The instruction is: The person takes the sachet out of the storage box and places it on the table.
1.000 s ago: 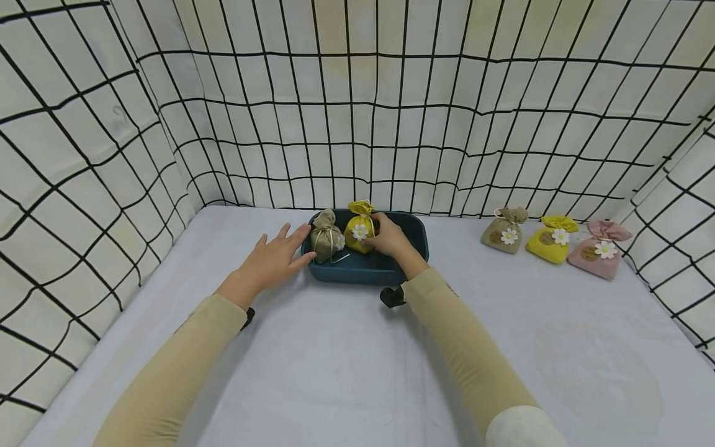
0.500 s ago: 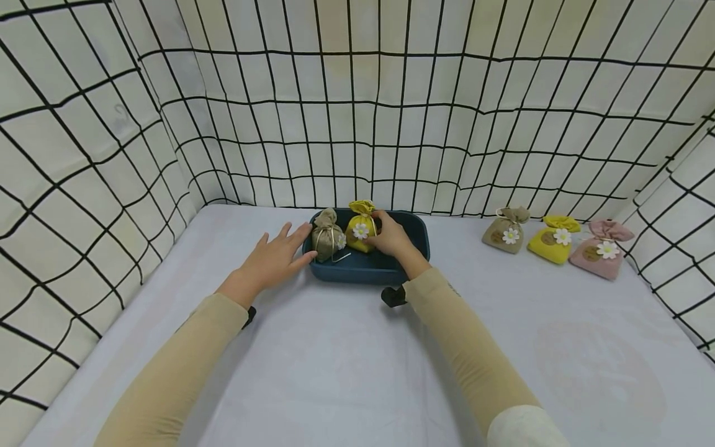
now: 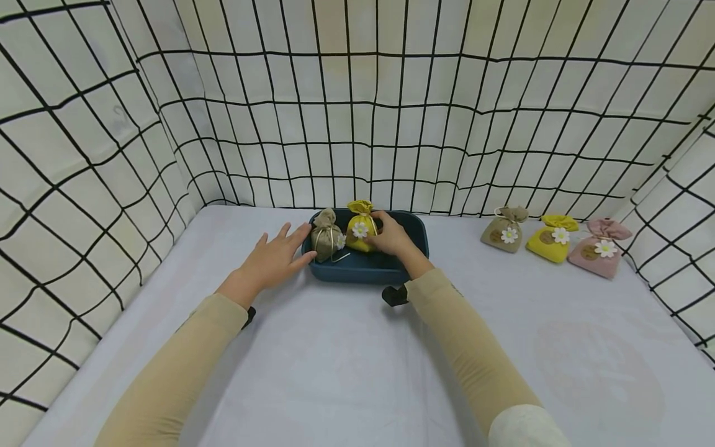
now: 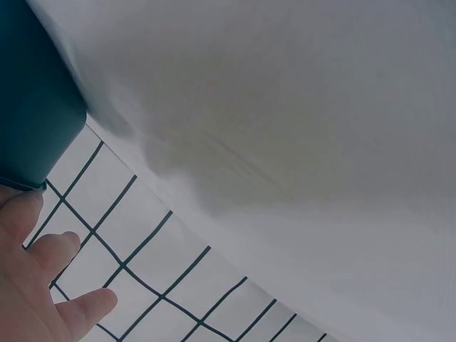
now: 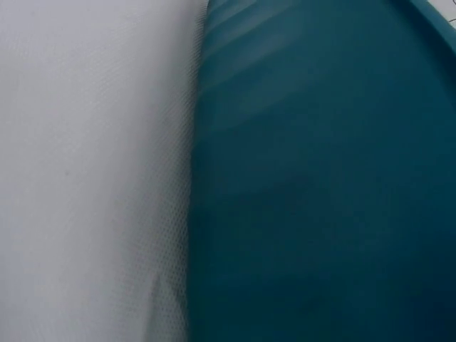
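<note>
A dark teal tray [image 3: 357, 275] stands at the back of the table. Inside it, at the left, sits a beige drawstring pouch [image 3: 326, 239] with a white flower. Beside that pouch a yellow drawstring pouch [image 3: 360, 226] stands upright, and my right hand [image 3: 393, 237] grips its right side. My left hand [image 3: 274, 257] has its fingers spread and touches the tray's left rim. In the left wrist view several fingers [image 4: 57, 253] show near the tray's edge. The right wrist view holds only the tray's outer wall [image 5: 313, 171] and the tablecloth, so the right hand is hidden there.
To the right lie a beige pouch [image 3: 504, 231], another yellow pouch [image 3: 552, 239] and a pink pouch [image 3: 600, 248], each with a white flower. A black wire grid [image 3: 368, 143] backed by white cloth closes off the table's back and sides.
</note>
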A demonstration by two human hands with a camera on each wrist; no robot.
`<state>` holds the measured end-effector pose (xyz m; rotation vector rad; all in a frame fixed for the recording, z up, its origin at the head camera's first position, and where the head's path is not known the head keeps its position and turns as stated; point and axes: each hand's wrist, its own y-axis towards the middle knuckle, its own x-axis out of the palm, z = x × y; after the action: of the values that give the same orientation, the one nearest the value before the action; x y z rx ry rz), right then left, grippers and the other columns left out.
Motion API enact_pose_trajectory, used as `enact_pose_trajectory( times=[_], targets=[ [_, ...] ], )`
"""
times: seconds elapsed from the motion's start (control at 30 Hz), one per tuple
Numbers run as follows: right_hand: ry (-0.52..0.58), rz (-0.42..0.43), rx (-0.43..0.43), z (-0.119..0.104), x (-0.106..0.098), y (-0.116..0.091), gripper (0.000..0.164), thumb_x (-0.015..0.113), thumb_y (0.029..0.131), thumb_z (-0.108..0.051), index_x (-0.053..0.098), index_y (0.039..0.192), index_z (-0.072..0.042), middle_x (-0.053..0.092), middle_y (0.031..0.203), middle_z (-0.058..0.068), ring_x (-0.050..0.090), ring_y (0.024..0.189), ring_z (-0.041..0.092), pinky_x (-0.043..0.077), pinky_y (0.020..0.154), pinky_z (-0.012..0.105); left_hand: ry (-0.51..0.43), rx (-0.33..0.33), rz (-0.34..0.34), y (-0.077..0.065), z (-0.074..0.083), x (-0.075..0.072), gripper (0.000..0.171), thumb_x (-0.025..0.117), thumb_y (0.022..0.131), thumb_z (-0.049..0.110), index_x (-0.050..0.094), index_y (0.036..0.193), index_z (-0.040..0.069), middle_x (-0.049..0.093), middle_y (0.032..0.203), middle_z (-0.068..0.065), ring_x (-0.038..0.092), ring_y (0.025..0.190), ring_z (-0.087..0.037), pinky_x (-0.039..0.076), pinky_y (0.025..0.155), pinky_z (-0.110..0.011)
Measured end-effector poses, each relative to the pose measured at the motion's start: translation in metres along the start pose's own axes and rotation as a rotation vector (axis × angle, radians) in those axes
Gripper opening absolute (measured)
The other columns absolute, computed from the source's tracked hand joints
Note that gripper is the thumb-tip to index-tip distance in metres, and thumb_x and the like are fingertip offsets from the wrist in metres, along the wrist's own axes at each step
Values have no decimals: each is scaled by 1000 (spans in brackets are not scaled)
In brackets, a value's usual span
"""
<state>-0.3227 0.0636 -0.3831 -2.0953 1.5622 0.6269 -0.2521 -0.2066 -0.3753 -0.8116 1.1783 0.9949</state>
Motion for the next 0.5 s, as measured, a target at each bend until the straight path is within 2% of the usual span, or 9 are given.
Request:
enact_pose_trajectory(
  times=[0.27,0.5],
  targets=[
    [-17,-19,-13,0,-3,0,67,71,98,-13,38,156,-8,61,130,25,62,115,36,54,92,44,9,-1,-1,-1,0,0,73,42,110,48,17,165,7,24,167,-15,13,154,-42,10,116,-73],
    [-26,-28,-18,-1,-12,-3,67,71,97,-12,39,157,-9,65,124,25,66,103,33,56,83,40,5,-3,-2,-1,1,-1,73,43,110,48,18,165,7,24,167,-15,13,154,-42,9,116,-73]
  ],
)
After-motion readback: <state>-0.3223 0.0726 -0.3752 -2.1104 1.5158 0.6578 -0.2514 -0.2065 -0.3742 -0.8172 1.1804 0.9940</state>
